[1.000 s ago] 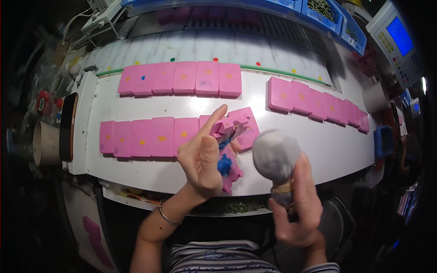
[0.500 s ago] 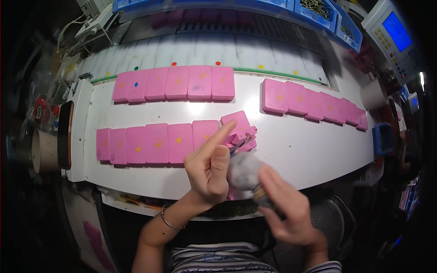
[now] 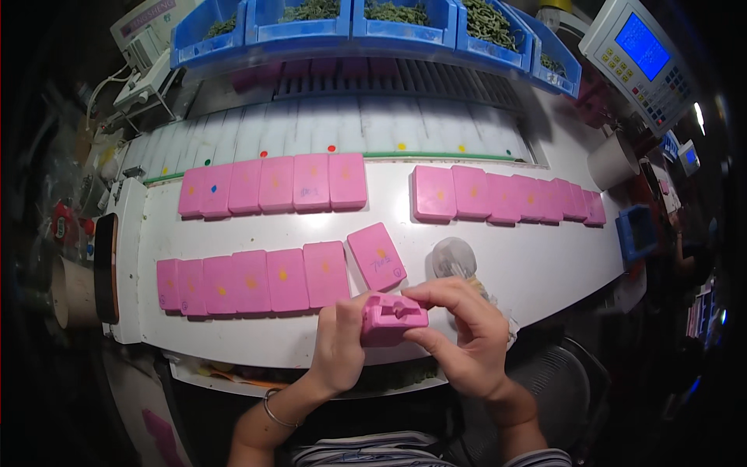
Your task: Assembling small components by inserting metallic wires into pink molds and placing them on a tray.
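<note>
Both my hands hold a pink rubber mould over the front edge of the table, its end with a cavity facing up. My left hand grips its left side, and my right hand pinches the right side between thumb and fingers. Just beyond it, a single pink block with handwriting lies askew on the table. A grey cloth pouch with a tied neck lies on the tabletop beyond my right hand. To the left stretches a row of similar pink blocks with yellow marks.
Two more rows of pink blocks, one at back left and one at right, lie on the white table. Blue bins of small green pieces stand behind. A keypad device is at far right, a phone at the left edge.
My right hand has put down the grey pouch and taken hold of the mould. The mould, spread open in my left hand before, is now pressed together. The view has tilted up.
</note>
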A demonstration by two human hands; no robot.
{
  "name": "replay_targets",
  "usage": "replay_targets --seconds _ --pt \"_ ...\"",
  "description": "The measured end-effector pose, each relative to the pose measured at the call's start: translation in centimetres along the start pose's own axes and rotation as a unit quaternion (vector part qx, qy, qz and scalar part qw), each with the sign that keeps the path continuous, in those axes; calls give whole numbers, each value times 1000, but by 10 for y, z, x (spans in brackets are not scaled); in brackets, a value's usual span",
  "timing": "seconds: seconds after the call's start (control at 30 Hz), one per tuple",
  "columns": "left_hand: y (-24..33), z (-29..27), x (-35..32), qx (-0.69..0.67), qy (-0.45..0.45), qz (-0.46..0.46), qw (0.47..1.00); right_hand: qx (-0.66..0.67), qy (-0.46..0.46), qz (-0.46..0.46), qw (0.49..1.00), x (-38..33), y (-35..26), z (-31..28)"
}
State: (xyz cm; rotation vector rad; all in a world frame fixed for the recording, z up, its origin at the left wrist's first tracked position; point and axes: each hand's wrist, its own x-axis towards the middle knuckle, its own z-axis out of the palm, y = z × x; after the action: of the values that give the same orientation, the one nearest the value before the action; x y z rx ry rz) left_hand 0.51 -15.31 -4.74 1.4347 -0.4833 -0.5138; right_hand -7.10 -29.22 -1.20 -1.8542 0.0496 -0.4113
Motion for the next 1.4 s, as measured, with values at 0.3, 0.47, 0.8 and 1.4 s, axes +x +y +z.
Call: replay_targets --seconds 0.3,0.47,0.8,1.4 --pt "2 -21 -7 -61 -1 80 995 -38 20 -4 999 0 2 10" --pt "2 -26 -7 -29 -10 100 994 20 23 15 999 1 7 18" --pt "28 -70 -23 -167 -103 -287 938 -177 92 11 980 1 30 25" --pt "40 -352 172 551 396 -2 734 -249 -77 29 965 30 37 44"
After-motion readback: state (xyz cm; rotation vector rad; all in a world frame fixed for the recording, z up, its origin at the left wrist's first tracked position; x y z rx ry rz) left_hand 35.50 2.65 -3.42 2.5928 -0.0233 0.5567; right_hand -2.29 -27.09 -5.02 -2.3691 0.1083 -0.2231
